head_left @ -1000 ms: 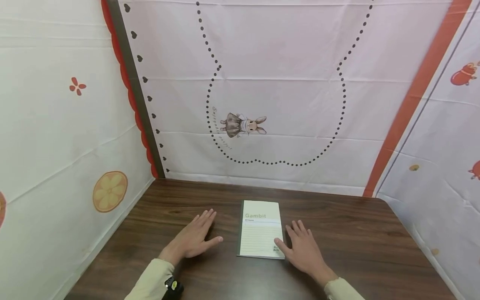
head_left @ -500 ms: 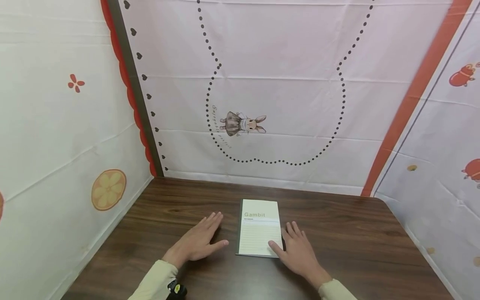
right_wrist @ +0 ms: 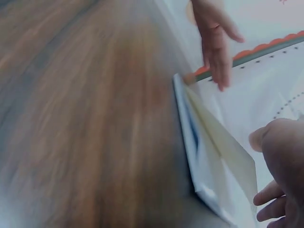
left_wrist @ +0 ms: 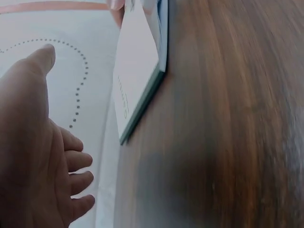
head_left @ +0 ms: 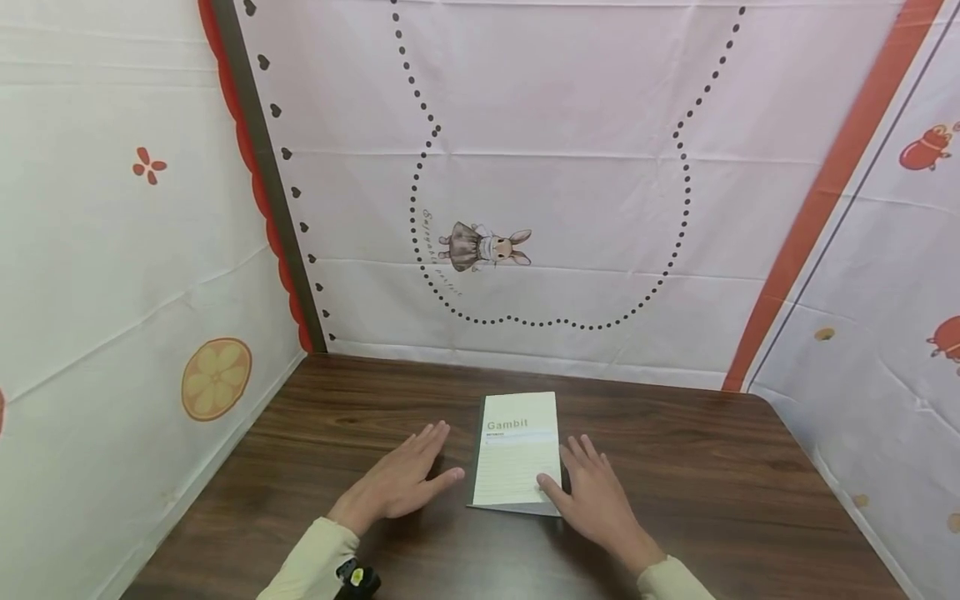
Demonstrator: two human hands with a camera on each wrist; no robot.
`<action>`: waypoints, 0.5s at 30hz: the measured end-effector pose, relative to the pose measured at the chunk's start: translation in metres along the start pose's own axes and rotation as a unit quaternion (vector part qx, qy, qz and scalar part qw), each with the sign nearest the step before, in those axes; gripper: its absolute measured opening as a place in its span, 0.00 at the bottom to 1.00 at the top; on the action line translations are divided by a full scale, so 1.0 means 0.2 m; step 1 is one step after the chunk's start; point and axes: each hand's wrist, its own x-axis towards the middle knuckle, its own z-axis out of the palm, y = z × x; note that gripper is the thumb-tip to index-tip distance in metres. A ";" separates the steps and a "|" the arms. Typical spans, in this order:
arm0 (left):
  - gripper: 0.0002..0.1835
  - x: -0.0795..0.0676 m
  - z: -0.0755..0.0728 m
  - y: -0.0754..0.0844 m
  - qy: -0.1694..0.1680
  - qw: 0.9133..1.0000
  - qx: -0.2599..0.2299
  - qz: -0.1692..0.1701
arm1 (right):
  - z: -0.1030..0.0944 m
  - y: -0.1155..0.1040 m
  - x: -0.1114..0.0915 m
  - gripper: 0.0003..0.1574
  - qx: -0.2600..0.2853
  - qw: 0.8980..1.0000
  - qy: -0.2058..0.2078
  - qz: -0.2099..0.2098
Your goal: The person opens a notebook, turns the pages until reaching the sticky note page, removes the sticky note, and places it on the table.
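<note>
A pale notebook [head_left: 517,467] with "Gambit" on its cover lies on the dark wood table. Its front cover [right_wrist: 228,137] is raised at the right edge, so a gap shows between cover and pages. At that edge are the fingers of my right hand [head_left: 596,500]; the thumb reaches over the cover's lower right. In the left wrist view, the notebook's raised cover [left_wrist: 135,61] slopes up toward the right hand's fingertips. My left hand [head_left: 397,483] holds nothing, its fingers extended and thumb spread, a little left of the notebook's dark spine.
The brown table [head_left: 712,467] surrounds the notebook. Behind it hangs a pinkish-white printed cloth [head_left: 585,208] with a rabbit figure, and further cloth covers both sides. A dark wrist strap device [head_left: 358,579] sits by the left sleeve.
The notebook's cover has lifted along its right side; it lay flat before. My left hand has shifted slightly right toward the spine, and the right hand slightly left.
</note>
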 end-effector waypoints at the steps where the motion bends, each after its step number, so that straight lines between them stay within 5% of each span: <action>1: 0.52 0.00 0.00 0.01 0.000 1.000 -0.001 -0.004 | -0.01 -0.01 0.00 0.45 0.005 1.000 0.002 -0.001; 15: 0.48 0.01 -0.08 0.12 0.017 1.000 -0.004 0.018 | -0.10 -0.16 0.04 0.48 0.075 0.996 0.050 -0.017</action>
